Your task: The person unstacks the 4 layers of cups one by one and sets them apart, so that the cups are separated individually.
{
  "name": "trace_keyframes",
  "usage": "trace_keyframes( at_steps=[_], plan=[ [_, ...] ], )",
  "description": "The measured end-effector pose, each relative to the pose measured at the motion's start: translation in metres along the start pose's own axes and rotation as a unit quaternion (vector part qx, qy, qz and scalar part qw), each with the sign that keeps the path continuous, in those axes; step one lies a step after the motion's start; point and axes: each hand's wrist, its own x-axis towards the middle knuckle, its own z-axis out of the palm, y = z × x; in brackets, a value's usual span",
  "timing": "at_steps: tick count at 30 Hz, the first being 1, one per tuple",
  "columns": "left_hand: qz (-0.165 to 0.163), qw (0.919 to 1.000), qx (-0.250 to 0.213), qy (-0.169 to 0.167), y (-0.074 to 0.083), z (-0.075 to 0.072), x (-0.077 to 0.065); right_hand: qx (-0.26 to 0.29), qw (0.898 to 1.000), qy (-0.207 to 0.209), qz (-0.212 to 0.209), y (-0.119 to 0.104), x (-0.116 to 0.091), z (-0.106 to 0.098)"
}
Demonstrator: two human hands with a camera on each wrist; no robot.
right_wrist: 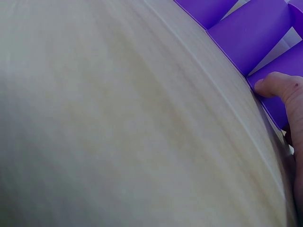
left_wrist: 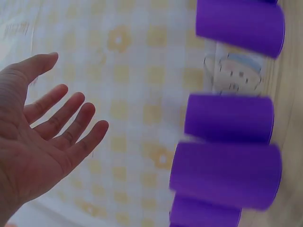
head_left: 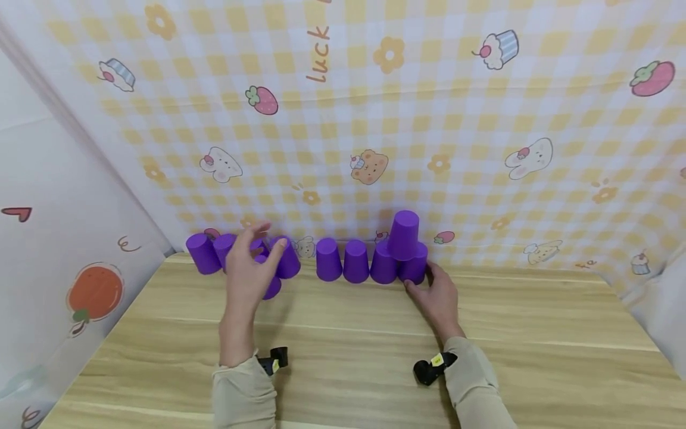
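Upside-down purple cups stand in a row at the back of the table. At the row's right end, my right hand holds the last bottom cup, thumb on its front and fingers round its right side. A purple cup rests on top of that cup and its neighbour. My left hand hovers in front of the left group of cups, partly hiding them. In the left wrist view that hand holds nothing, its fingers spread loosely. One cup of this group stands nearer the front.
Two more purple cups stand mid-row, with a gap between them and the left group. A yellow checked cloth hangs directly behind the cups. The wooden table stretches forward under both forearms. A white cloth borders the left side.
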Motion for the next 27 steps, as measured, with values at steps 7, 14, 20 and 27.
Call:
trace_keyframes(
  at_steps=[7,14,20,27],
  plan=[
    [0.075,0.9934,0.002,-0.087,0.022,0.058,-0.008,-0.001,1.0,-0.006,0.003,0.001,0.001,-0.001],
    [0.103,0.981,-0.005,-0.164,0.05,0.111,-0.027,0.007,1.0,-0.005,0.005,0.0,0.0,-0.005],
    [0.098,0.9827,-0.011,-0.157,0.051,0.129,-0.03,0.02,1.0,0.006,-0.004,0.001,0.001,0.0],
    [0.092,0.9842,-0.017,-0.15,0.045,0.135,-0.026,0.01,1.0,0.004,0.001,0.0,0.002,0.001]
  ],
)
